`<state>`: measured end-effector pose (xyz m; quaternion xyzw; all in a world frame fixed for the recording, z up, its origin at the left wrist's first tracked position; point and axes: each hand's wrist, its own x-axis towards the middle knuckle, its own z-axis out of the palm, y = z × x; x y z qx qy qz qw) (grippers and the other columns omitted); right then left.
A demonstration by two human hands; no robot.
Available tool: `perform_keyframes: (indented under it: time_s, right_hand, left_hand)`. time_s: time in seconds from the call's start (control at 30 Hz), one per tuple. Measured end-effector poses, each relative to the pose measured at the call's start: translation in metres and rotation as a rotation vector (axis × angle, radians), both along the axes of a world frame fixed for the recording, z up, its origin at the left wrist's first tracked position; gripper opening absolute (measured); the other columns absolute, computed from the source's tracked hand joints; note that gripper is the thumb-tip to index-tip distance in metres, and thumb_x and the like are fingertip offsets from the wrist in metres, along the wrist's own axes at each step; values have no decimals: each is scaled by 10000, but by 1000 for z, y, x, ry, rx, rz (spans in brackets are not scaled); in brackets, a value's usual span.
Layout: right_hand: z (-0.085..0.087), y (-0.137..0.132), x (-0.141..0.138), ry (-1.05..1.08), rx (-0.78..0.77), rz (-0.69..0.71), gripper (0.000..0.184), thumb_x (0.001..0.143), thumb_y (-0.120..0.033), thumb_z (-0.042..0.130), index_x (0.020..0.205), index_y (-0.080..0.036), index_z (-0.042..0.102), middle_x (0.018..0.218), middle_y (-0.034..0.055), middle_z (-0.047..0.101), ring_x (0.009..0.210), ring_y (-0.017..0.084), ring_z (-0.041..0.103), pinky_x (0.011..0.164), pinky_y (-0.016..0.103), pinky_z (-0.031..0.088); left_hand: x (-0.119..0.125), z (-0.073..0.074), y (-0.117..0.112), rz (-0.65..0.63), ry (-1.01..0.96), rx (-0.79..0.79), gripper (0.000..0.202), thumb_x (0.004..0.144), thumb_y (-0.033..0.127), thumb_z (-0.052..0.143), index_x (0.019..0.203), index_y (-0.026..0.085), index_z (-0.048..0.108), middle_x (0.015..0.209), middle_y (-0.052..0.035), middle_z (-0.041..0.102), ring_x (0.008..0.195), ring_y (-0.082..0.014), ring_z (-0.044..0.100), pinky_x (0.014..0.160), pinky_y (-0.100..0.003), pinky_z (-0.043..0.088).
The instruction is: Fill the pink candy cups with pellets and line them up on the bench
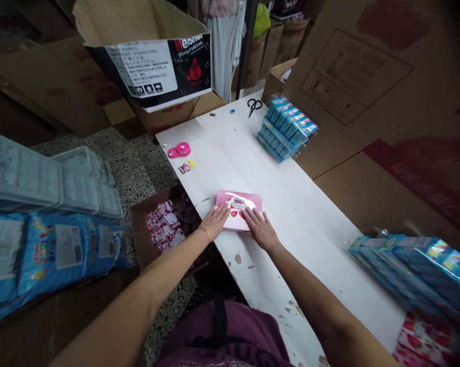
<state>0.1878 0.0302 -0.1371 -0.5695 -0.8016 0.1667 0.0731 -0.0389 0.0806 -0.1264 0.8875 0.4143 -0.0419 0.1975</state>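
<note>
A flat pink packet point(240, 204) with a strawberry picture lies on the white table point(291, 204) near its left edge. My left hand point(214, 220) rests flat on the packet's near left corner, fingers stretched out. My right hand point(258, 227) lies flat on its near right part, fingers spread. Neither hand grips anything.
A pink tape dispenser point(179, 150) and a small sticker point(186, 166) lie on the table's left side, scissors point(254, 105) at the far end. Stacks of blue boxes point(287, 127) stand far right, more blue packs point(417, 270) near right. An open carton of pink packets point(164, 227) sits below the table's left edge.
</note>
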Motion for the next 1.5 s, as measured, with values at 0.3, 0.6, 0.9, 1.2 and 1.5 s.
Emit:
perform_keyframes:
  time_s: [0.3, 0.6, 0.9, 1.2, 1.5]
  right_hand:
    - [18, -37, 21, 714, -387, -540, 385, 710, -518, 541, 712, -138, 604, 624, 38, 606, 558, 150, 530, 536, 285, 454]
    - [17, -3, 27, 602, -284, -447, 267, 750, -417, 536, 754, -183, 663, 651, 32, 640, 629, 178, 572, 632, 290, 438]
    - [4, -18, 25, 506, -142, -362, 295, 818, -412, 443, 742, -201, 636, 748, 40, 625, 691, 167, 558, 653, 265, 417]
    - [-4, -25, 29, 498, -84, -291, 316, 843, -422, 413, 756, -199, 619, 736, 27, 572, 673, 142, 530, 638, 246, 401]
    - [-6, -24, 30, 483, -86, -289, 322, 835, -436, 417, 751, -192, 609, 708, 24, 557, 651, 145, 510, 612, 252, 394]
  left_hand:
    - [-35, 14, -30, 615, -446, -448, 263, 750, 315, 566, 859, 87, 642, 739, -29, 653, 669, -149, 567, 613, -238, 427]
    - [-31, 6, 8, 587, -411, -275, 210, 700, 298, 639, 603, 113, 611, 542, 43, 528, 543, -87, 447, 538, -202, 314]
    - [-30, -9, -7, 516, -483, -141, 244, 767, 291, 584, 583, 132, 592, 628, 17, 496, 616, -100, 474, 600, -214, 357]
    - [-32, -5, -11, 458, -476, -136, 249, 814, 302, 518, 680, 136, 646, 706, -5, 522, 686, -107, 516, 649, -218, 394]
    - [-39, -1, -5, 407, -402, -160, 198, 802, 197, 516, 643, 137, 617, 681, -13, 551, 688, -121, 526, 671, -233, 399]
